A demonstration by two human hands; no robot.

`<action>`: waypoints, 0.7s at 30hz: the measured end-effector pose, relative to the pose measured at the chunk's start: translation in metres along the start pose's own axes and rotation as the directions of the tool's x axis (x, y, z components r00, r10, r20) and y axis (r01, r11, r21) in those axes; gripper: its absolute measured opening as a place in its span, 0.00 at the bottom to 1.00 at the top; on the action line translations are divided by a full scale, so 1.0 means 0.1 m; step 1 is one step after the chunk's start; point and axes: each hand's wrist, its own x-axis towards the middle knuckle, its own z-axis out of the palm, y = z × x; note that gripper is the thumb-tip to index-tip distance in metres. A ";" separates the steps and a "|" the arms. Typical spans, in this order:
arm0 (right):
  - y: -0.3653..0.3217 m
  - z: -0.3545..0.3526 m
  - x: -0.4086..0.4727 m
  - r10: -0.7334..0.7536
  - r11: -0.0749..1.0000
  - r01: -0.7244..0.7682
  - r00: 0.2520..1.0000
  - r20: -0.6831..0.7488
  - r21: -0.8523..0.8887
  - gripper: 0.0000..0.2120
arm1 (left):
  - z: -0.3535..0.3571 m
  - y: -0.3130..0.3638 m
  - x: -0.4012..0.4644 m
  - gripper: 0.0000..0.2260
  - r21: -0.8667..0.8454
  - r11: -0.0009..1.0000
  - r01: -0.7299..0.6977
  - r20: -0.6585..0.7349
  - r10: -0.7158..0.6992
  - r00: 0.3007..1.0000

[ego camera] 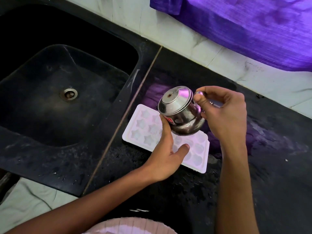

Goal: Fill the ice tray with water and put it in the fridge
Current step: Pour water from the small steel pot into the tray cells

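Observation:
A white ice tray (135, 132) with star-shaped and round cells lies on the black counter just right of the sink. A small steel kettle (179, 110) with a lid is tilted toward the left, hanging over the tray's middle. My right hand (224, 115) grips its handle at the upper right. My left hand (165, 152) touches the kettle's lower left side with straight fingers, thumb spread out over the tray. I cannot tell whether the cells hold water.
A deep black sink (42, 102) with a steel drain (68, 94) fills the left. Purple cloth (253, 27) hangs over the white tiled wall (228, 65) at the back. The black counter (278, 157) stretches to the right.

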 end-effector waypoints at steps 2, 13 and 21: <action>-0.01 0.02 0.02 0.006 1.000 -0.006 1.000 -0.005 -0.014 0.05 | -0.01 0.00 0.02 0.42 -0.005 1.000 -0.002 -0.005 0.002 1.000; -0.09 0.09 0.07 0.012 0.999 -0.012 1.000 0.004 -0.047 0.06 | -0.04 -0.04 0.09 0.41 -0.050 0.999 0.018 -0.015 -0.019 1.000; -0.11 0.09 0.07 0.005 0.999 -0.005 1.000 0.014 -0.051 0.07 | -0.03 -0.07 0.11 0.41 -0.059 0.998 0.020 -0.009 -0.021 1.000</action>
